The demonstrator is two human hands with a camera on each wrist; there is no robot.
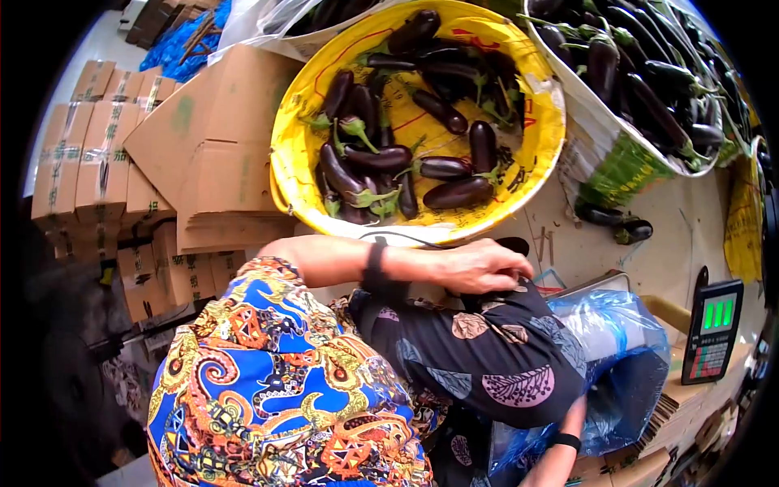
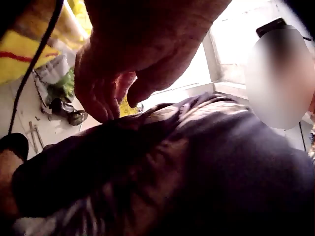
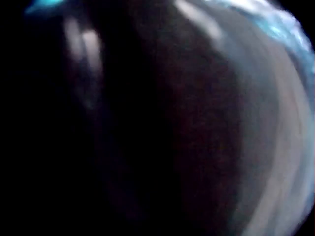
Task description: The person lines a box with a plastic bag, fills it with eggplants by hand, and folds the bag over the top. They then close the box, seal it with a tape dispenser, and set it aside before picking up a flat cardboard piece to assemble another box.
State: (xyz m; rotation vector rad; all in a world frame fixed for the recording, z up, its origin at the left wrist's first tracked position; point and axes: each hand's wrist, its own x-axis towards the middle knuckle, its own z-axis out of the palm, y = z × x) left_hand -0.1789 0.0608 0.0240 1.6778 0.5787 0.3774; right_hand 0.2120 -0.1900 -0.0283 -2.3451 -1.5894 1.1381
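Observation:
My left hand (image 1: 484, 266) rests on the raised knee in dark patterned trousers (image 1: 479, 349), palm down. In the left wrist view the fingers of that hand (image 2: 118, 73) bend loosely down onto the dark cloth and hold nothing visible. At the lower right, my right forearm, with a black band (image 1: 565, 441), reaches up beside the leg to a blue plastic bag (image 1: 629, 390). Only the part just past that band shows of my right hand (image 1: 577, 412); its fingers are hidden. Dark, blurred surfaces and a bluish plastic edge (image 3: 290, 37) fill the right wrist view.
A yellow-lined basket (image 1: 284, 162) of eggplants stands ahead, with sacks of eggplants (image 1: 649, 81) at the upper right. Two eggplants (image 1: 613, 221) lie on the floor. Flattened cartons (image 1: 219, 162) are stacked at left. A lit scale display (image 1: 714, 331) stands at right.

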